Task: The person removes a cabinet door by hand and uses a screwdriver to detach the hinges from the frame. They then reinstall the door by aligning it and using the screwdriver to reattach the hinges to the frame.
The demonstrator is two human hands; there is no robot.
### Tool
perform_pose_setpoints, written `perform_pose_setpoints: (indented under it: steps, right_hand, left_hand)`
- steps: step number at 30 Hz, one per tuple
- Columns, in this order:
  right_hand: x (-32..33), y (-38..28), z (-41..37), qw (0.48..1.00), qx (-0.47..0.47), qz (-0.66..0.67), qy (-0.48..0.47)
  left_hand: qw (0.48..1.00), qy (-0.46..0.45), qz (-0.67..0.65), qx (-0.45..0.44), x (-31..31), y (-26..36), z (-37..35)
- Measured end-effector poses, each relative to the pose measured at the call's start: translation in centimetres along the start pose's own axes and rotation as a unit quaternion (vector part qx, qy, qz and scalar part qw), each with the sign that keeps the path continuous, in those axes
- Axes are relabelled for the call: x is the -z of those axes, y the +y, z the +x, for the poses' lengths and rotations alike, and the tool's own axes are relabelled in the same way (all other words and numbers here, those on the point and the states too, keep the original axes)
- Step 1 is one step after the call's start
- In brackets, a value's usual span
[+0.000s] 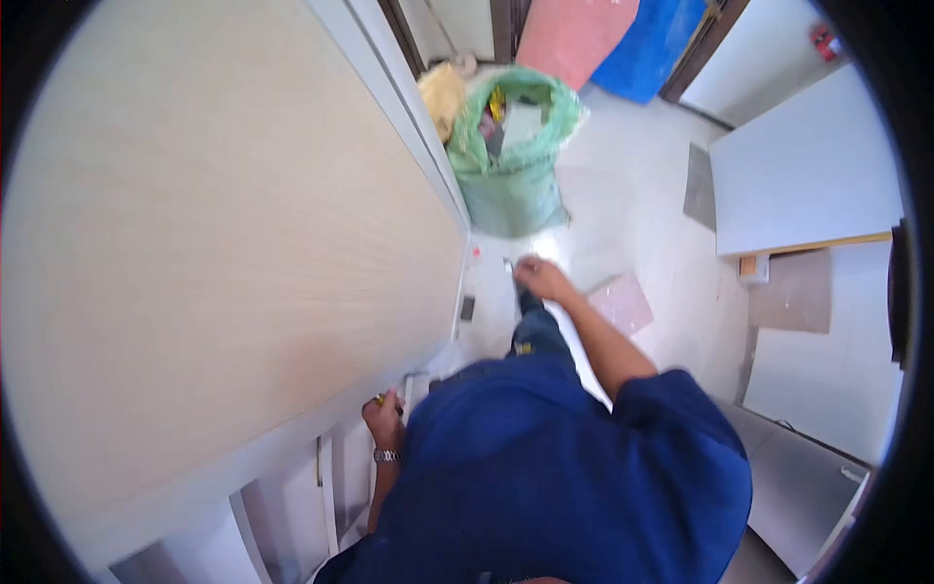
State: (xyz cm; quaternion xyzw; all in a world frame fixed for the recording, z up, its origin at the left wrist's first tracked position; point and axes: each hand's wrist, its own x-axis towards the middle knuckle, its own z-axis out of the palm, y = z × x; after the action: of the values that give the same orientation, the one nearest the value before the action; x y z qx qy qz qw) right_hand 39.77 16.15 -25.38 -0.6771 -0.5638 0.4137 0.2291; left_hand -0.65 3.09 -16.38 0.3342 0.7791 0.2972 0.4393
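A large wood-grain panel (224,243) fills the left of the view, its white edge running down toward the person in a blue shirt. At the panel's lower right corner the left hand (384,419), with a wristwatch (386,456) on it, rests against the edge with its fingers curled tight around a small yellow object (379,398). The right hand (543,277) reaches out over the pale floor (632,195) just right of the panel's edge, knuckles up, fingers bent down onto a small grey thing (508,263); whether they pinch it I cannot tell. Beyond that hand, near the panel's far corner, stands a green sack (511,185) stuffed with scraps, and a yellow bag (443,92) leans beside it. A pinkish tile piece (623,302) lies on the floor just right of the outstretched forearm. Well right of the panel, 1 white board (808,165) lies flat, and a pink sheet (574,34) and a blue sheet (647,49) lean behind the sack.
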Motion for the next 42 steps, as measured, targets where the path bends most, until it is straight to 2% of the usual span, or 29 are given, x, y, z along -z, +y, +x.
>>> perform_pose_setpoints:
  steps: [1, 2, 3, 6, 7, 10, 13, 17, 22, 24, 25, 28, 29, 32, 35, 40, 42]
  right_hand:
    - [-2.4, -0.6, -1.1, 0.999, -0.021, 0.046, 0.006]
    - [-3.2, -2.8, -2.7, 1.0, -0.012, -0.013, -0.022]
    - [-3.2, -6.4, -5.5, 0.999, 0.02, 0.025, -0.025]
    - [-4.3, -13.6, -10.8, 0.986, 0.143, 0.057, -0.061]
    - [-4.5, -15.8, -12.1, 0.979, 0.169, 0.064, -0.092]
    - [-3.9, -21.9, -15.6, 0.961, 0.254, 0.045, -0.097]
    - [-4.5, -24.8, -17.3, 0.935, 0.343, 0.037, -0.082]
    - [-5.9, -27.2, -18.8, 0.907, 0.419, -0.034, 0.007]
    - [-7.5, -30.3, -19.5, 0.875, 0.471, -0.023, 0.113]
    - [-7.7, -29.5, -20.1, 0.881, 0.449, -0.009, 0.15]
    - [-7.8, -29.1, -20.3, 0.882, 0.439, -0.003, 0.171]
    - [-6.8, -27.1, -20.2, 0.877, 0.429, -0.039, 0.212]
    - [-6.4, -26.7, -20.4, 0.862, 0.45, -0.018, 0.233]
    - [-4.5, -24.6, -20.9, 0.88, 0.425, -0.037, 0.211]
    - [-2.6, -20.8, -20.9, 0.921, 0.356, -0.008, 0.157]
    - [2.2, -20.0, -22.1, 0.918, 0.362, -0.015, 0.163]
    - [3.7, -19.5, -22.5, 0.925, 0.347, -0.01, 0.153]
  left_hand:
    - [0.998, 0.006, -0.051, -0.045, -0.6, -0.3, -0.4]
    - [0.991, 0.011, -0.101, -0.088, -0.6, -0.7, -0.7]
    - [0.985, -0.008, -0.15, -0.082, -0.5, -2.6, 0.5]
    - [0.966, -0.022, -0.231, -0.111, -0.7, -3.2, 0.9]
    - [0.967, -0.025, -0.228, -0.111, -0.6, -2.9, 0.9]
    - [0.957, -0.038, -0.258, -0.129, -0.7, -2.5, 0.6]
    - [0.956, -0.049, -0.266, -0.112, -0.6, -1.5, -0.4]
    - [0.954, -0.091, -0.253, -0.133, -0.6, -3.6, 0.2]
    - [0.95, -0.088, -0.224, -0.198, -1.6, -0.2, -4.3]
    - [0.94, -0.099, -0.243, -0.217, -2.4, 0.8, -6.9]
    - [0.942, -0.136, -0.265, -0.153, -2.8, 0.3, -7.4]
    - [0.953, -0.18, -0.195, -0.147, -5.8, -2.4, -6.4]
    - [0.95, -0.194, -0.172, -0.172, -6.2, -2.4, -6.6]
    - [0.944, -0.246, -0.089, -0.201, -6.8, -1.6, -7.6]
    - [0.947, -0.29, -0.073, -0.119, -8.3, -0.9, -8.3]
    - [0.917, -0.351, -0.177, 0.075, -11.0, -4.2, -5.8]
    - [0.915, -0.327, -0.2, 0.128, -10.8, -3.3, -5.8]
